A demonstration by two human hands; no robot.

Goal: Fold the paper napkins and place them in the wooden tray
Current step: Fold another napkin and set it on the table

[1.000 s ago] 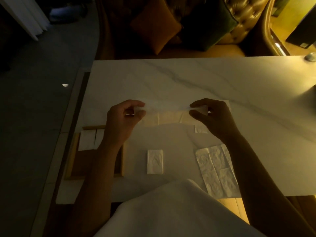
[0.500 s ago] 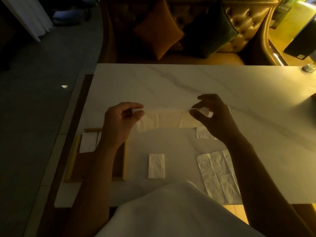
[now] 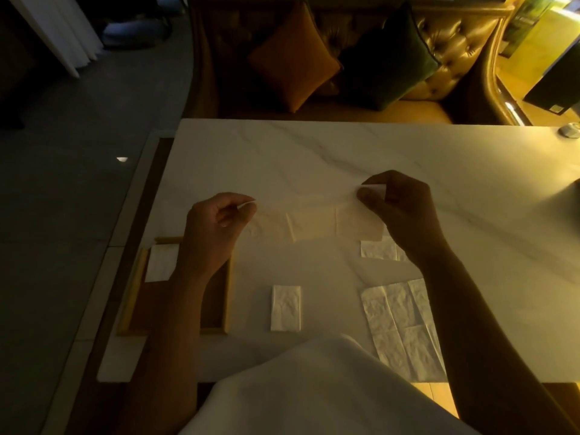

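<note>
Above a veined marble surface [image 3: 314, 152], the left hand [image 3: 213, 227] and right hand [image 3: 405, 208] each pinch an end of a thin, creased paper napkin [image 3: 314, 226], stretched taut beside the rectangular wooden tray [image 3: 133, 290].

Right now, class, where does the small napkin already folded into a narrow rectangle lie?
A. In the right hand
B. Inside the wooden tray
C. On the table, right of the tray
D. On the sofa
C: the folded napkin lies flat on the table, just right of the wooden tray.
</note>
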